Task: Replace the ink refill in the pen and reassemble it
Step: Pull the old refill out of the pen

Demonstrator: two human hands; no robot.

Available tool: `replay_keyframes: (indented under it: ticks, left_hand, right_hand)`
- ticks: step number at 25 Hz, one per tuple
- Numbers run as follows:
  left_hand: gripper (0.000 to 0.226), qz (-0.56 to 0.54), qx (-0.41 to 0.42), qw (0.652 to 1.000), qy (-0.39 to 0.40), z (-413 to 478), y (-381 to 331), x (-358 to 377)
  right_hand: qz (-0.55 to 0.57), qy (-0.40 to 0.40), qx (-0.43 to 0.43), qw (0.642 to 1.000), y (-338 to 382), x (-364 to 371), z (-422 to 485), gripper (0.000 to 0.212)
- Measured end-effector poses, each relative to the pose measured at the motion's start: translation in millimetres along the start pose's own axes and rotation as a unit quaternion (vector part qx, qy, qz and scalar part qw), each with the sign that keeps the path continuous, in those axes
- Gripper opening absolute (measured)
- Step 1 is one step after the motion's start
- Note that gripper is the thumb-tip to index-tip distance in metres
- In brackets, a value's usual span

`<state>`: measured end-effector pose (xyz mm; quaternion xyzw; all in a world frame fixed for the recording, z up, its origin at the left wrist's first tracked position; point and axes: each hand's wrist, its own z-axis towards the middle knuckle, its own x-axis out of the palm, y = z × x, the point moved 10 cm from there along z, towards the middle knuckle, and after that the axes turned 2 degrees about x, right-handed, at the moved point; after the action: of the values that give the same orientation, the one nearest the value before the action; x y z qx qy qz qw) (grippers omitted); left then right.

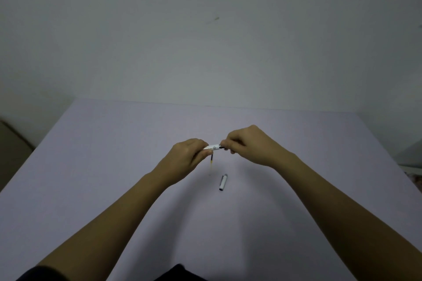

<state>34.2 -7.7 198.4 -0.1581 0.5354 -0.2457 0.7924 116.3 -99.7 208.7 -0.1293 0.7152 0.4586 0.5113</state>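
A white pen barrel [213, 147] is held level above the table between both hands. My left hand [185, 159] grips its left end. My right hand [249, 145] pinches the dark tip section at its right end. A thin ink refill [211, 163], dark at the top and yellowish lower down, lies on the table just below the left hand's fingers. The white pen cap [223, 182] with a metal clip lies on the table nearer to me, apart from both hands.
The table [114, 155] has a pale lilac top with its far edge against a plain wall. A brownish box-like object [11, 143] stands off the left side. Something pale sits beyond the right edge [411, 166].
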Motion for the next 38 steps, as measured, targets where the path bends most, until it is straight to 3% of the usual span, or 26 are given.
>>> replay_keyframes:
  ticks: [2, 4, 7, 11, 13, 16, 19, 23, 29, 33, 38]
  left_hand:
    - [0.018, -0.003, -0.005, 1.000, -0.010, 0, 0, -2]
    - [0.017, -0.006, -0.010, 1.000, -0.020, 2, 0, -5]
    - [0.017, -0.011, -0.013, 1.000, -0.018, 3, 2, -5]
    - [0.016, -0.012, -0.008, 1.000, -0.022, 0, 2, -4]
    - [0.015, -0.017, -0.014, 0.999, -0.031, 0, 3, -6]
    - [0.013, -0.024, -0.010, 1.000, -0.017, -1, 2, -2]
    - [0.015, -0.068, -0.023, 0.997, -0.010, -4, 5, 2]
    - [0.011, -0.116, -0.065, 0.991, -0.016, -8, 13, 3]
    - [0.010, -0.097, -0.065, 0.993, -0.001, -10, 17, 5]
    - [0.011, -0.088, -0.065, 0.994, -0.005, -9, 17, 6]
    - [0.014, -0.090, -0.075, 0.993, -0.004, -12, 23, 15]
  right_hand:
    - [0.025, -0.024, -0.039, 0.999, 7, -4, -2, 0.009]
    - [0.045, -0.048, -0.049, 0.997, 9, -9, -4, 0.017]
    - [0.067, -0.019, 0.021, 0.997, -7, -1, -1, 0.030]
    - [0.085, -0.036, -0.016, 0.996, 0, -2, -2, 0.005]
    - [0.105, -0.047, -0.011, 0.993, -1, -6, -3, 0.018]
    - [0.076, -0.025, 0.022, 0.997, -11, -1, 0, 0.019]
    - [0.096, -0.036, 0.000, 0.995, -8, -5, -1, 0.004]
    - [0.110, -0.060, -0.039, 0.991, 1, -15, -5, 0.016]
    - [0.084, -0.039, -0.013, 0.996, -6, -11, -3, 0.002]
    - [0.108, -0.038, 0.011, 0.993, -11, -13, -6, 0.019]
    - [0.143, -0.050, 0.029, 0.988, -22, -7, -5, 0.006]
